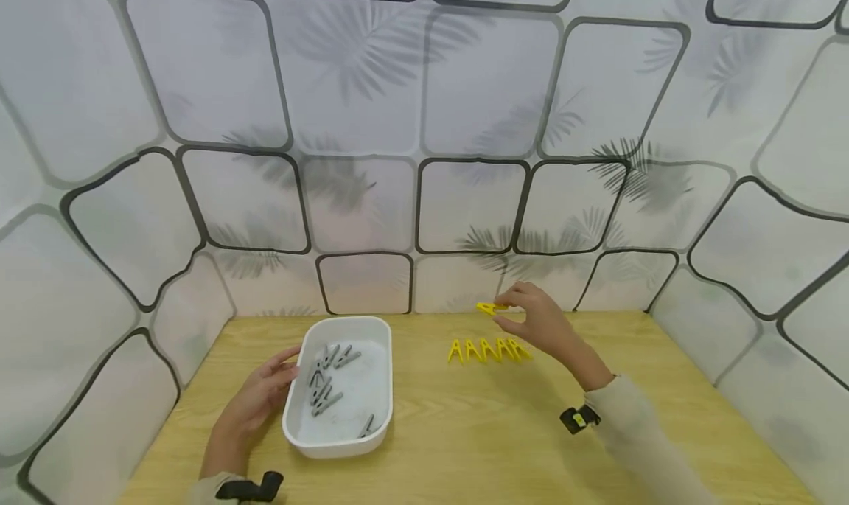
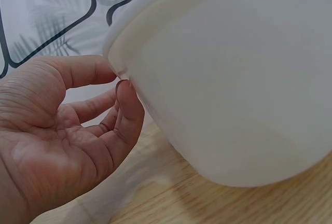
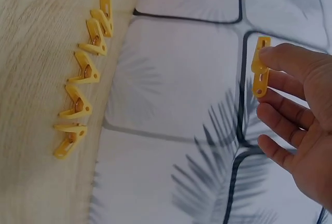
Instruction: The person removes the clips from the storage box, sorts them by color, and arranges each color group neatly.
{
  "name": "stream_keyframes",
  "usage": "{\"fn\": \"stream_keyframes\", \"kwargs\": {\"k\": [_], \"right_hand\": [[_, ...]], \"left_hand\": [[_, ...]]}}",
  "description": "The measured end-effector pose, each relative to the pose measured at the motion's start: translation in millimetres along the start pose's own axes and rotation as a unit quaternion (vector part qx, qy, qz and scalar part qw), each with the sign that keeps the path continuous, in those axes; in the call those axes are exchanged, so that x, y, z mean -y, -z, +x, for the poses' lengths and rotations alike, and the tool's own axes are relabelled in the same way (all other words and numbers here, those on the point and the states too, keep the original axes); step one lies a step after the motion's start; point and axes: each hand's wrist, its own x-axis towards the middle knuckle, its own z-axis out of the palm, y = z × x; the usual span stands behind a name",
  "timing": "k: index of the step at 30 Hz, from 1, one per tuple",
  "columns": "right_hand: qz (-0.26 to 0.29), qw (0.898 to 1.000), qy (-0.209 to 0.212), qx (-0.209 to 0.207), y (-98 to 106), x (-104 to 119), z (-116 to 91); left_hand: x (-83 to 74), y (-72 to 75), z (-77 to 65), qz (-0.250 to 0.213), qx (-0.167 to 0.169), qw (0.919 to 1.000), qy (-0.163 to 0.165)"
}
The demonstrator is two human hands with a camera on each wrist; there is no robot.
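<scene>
Black wrist strap [image 1: 239, 490], left; left hand [image 1: 261, 391] touching side of white tray [image 1: 361, 380], pinch or mere contact undeterminable; right hand [image 1: 533, 317] pinching one yellow clip [image 1: 486, 308] beyond row of yellow clips [image 3: 91, 72], best lowered level, clear of neighbours.

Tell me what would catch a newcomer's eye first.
Probably the bright yellow clips lined up on the wooden table, with one more yellow clip pinched in the right hand. Next comes the white tub left of the row, holding grey clips, the left hand touching its side.
</scene>
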Motion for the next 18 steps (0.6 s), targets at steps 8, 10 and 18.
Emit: {"fn": "stream_keyframes", "kwargs": {"k": [8,10,18], "right_hand": [[0.042,0.989,-0.142,-0.026,-1.7,-20.1,-24.2],[0.046,0.983,-0.174,-0.040,-5.9,-24.2,-30.4],[0.044,0.958,-0.276,-0.058,-27.1,-45.6,-51.0]], "left_hand": [[-0.5,-0.3,0.2,-0.015,0.014,0.9998,0.001],[-1.0,-0.5,-0.2,-0.017,0.010,0.9998,0.000],[-0.5,-0.6,0.5,-0.018,0.012,0.9998,-0.005]]}}
